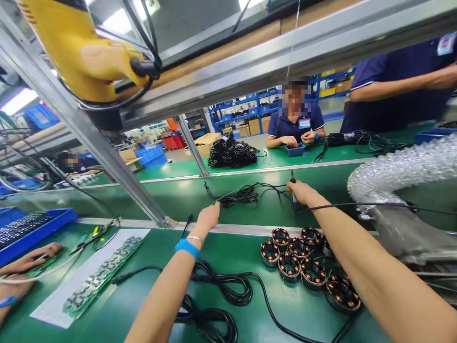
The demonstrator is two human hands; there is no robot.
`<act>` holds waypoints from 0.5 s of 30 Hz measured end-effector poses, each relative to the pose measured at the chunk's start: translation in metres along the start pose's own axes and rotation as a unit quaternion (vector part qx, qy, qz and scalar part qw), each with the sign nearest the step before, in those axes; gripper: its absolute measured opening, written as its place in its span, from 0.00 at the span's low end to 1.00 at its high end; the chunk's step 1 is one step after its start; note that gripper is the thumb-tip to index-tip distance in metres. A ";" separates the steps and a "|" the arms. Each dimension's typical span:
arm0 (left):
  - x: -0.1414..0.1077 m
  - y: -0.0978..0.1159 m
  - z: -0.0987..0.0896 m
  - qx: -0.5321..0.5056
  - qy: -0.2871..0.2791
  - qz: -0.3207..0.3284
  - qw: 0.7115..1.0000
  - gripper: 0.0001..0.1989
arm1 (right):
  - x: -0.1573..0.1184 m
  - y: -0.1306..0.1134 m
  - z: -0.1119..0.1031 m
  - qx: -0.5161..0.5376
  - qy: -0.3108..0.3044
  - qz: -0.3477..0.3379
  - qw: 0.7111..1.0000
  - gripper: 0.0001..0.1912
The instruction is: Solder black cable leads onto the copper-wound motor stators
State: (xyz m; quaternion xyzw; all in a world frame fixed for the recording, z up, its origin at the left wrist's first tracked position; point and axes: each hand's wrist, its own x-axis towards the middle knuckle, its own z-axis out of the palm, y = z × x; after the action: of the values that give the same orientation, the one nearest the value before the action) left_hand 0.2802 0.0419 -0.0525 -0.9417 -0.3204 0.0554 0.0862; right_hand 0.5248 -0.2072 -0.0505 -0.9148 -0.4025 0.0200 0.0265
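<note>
My left hand [208, 217], with a blue band at the wrist, reaches over the sunken green channel. Its fingers are closed at the near edge of a black cable bundle [244, 195]. Farther right, my right hand [302, 192] is closed on a slim dark-tipped piece [293, 177] that looks like a cable end; its exact kind is unclear. Strands from the bundle run toward this hand. Below my arms, coiled black cables [232, 288] lie on the green bench. Several ring-shaped motor stators [289, 264] with copper windings stand beside my right forearm, which partly hides them.
A silver flexible duct [421, 164] bulges at right. Overhead hangs a yellow tool [82, 57]; a metal post [117, 176] slants down at left. Circuit boards [103, 276] lie on a white sheet. Another person's hands [32, 262] work at far left. Co-workers sit and stand across the bench.
</note>
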 end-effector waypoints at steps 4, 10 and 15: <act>-0.017 -0.025 0.025 0.008 -0.052 -0.020 0.998 0.17 | 0.008 0.009 -0.008 -0.025 -0.012 0.013 1.000 0.16; -0.030 -0.017 0.022 -0.029 -0.069 -0.006 0.997 0.17 | -0.011 -0.026 -0.075 -0.071 -0.008 -0.090 0.993 0.15; -0.051 0.014 0.015 -0.090 -0.073 0.045 0.992 0.16 | -0.111 -0.036 -0.115 -0.083 0.004 -0.217 0.973 0.07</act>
State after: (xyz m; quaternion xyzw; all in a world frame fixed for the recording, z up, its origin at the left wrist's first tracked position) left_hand 0.2460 0.0012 -0.0671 -0.9525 -0.2872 0.0982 -0.0254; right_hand 0.4296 -0.2683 0.0682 -0.8050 -0.5912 -0.0234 -0.0438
